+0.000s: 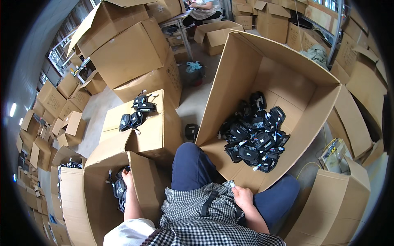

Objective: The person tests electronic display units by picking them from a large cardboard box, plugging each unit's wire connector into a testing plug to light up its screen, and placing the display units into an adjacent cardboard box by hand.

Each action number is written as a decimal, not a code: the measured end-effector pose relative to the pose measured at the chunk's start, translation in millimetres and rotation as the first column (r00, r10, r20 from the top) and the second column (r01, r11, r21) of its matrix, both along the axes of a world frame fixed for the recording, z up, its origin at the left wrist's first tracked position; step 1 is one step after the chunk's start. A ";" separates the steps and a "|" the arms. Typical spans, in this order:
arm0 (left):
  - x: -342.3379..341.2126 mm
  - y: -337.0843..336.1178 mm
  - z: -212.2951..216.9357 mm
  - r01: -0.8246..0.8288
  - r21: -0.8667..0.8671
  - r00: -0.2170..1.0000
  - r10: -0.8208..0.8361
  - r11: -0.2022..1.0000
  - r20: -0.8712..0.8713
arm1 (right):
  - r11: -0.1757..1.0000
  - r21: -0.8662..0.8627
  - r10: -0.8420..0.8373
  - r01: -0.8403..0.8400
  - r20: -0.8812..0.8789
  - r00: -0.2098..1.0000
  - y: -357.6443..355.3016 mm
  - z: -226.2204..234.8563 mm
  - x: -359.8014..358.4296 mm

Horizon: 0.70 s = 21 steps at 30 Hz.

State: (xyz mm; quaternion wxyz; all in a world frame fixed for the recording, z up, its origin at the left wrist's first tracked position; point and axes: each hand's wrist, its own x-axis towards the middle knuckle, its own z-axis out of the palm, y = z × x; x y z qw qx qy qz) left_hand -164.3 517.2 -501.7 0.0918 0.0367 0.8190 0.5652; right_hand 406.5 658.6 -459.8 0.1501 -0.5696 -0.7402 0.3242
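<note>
My left hand (128, 178) reaches down into an open carton (95, 192) at my left side. Its fingers are curled at a black display unit, partly hidden by the hand and the carton flap. Other black display units (119, 188) with short cables lie beside it. My right hand (243, 197) is closed at the edge of my black-and-white checkered apron (193, 205), with a small white bit at the fingertips. Before me a large tilted carton (283, 78) opens toward me. A heap of black display units (262, 141) with white connectors lies in it.
Several display units (131, 121) lie on a closed carton (154, 139) ahead left. Another black unit (191, 132) is beside the big carton. Stacked cartons (127, 49) rise at far left; a carton (332, 205) stands right. A person (205, 8) sits at a far table.
</note>
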 end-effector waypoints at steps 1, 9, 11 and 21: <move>-0.5 -0.5 -1.8 0.043 0.044 0.994 -0.039 0.998 -0.101 | 1.000 -0.001 -0.004 0.004 0.001 1.000 -0.2 -0.5 0.3; 19.0 11.7 9.9 0.099 0.426 0.995 -0.091 0.899 -0.039 | 1.000 -0.005 0.020 -0.020 0.027 0.999 -0.9 -1.4 -1.5; 26.1 9.6 19.6 0.147 0.318 0.989 -0.134 0.937 -0.061 | 1.000 -0.004 0.028 -0.028 0.033 0.999 -1.4 -3.7 -1.9; 33.4 -0.9 47.4 0.197 0.250 0.979 -0.177 0.948 -0.098 | 0.998 0.008 0.058 -0.058 0.009 0.998 -15.6 5.8 -11.0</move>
